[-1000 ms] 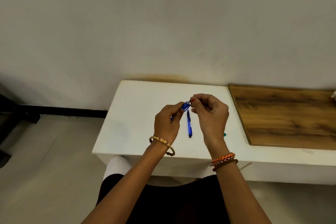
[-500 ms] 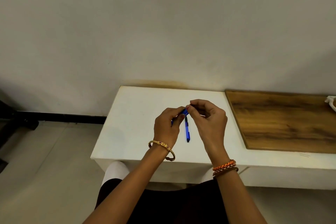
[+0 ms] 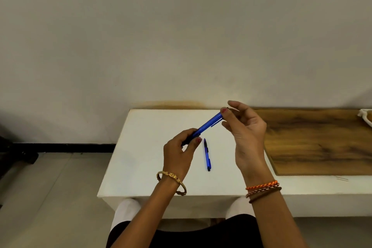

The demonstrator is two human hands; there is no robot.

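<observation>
Blue pen (image 3: 208,124) slanted between hands, left hand (image 3: 178,153) gripping lower end, right hand (image 3: 246,133) pinching top.

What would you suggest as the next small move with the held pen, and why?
Probably press the clip end in with the right hand, to seat or click it: the left hand grips the held pen by its dark lower end, steadying it above the table, and the right hand's fingertips pinch that upper end.

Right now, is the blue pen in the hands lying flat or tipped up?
Tipped up. The left hand grips the blue pen low, the right hand pinches its higher end, above the table.
</observation>
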